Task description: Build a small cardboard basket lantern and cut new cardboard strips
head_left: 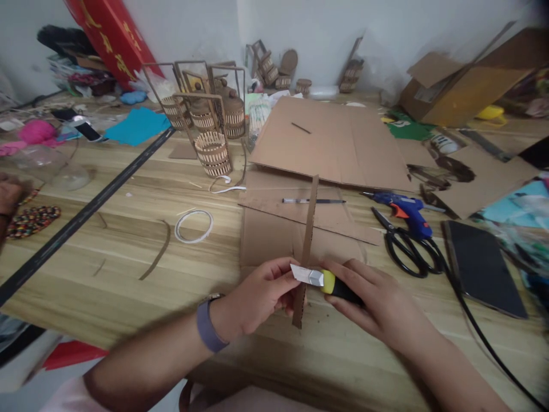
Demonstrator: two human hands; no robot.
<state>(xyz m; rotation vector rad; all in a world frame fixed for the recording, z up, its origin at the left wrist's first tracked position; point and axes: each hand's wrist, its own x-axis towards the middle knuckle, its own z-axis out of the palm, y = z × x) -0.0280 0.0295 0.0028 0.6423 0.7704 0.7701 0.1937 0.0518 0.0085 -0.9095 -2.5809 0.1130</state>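
Observation:
Pinched in my left hand [268,292] is a narrow cardboard strip [311,220], held upright-edged above the front of the table and pointing away from me. My right hand [377,300] grips a black and yellow utility knife [329,282]. Its blade is out, points left and crosses over the strip beside my left fingertips; whether it touches the strip I cannot tell. Beyond my hands lie cardboard sheets [266,237], with a pen [315,201] on them. A larger cardboard piece [330,143] rests behind.
Black scissors [407,249], a blue glue gun [401,209] and a dark tablet [482,266] lie at right. A tape roll [194,225] sits at left. Small slatted baskets [213,154] stand farther back. Another person's hand [9,191] shows at the left edge, near beads [34,222].

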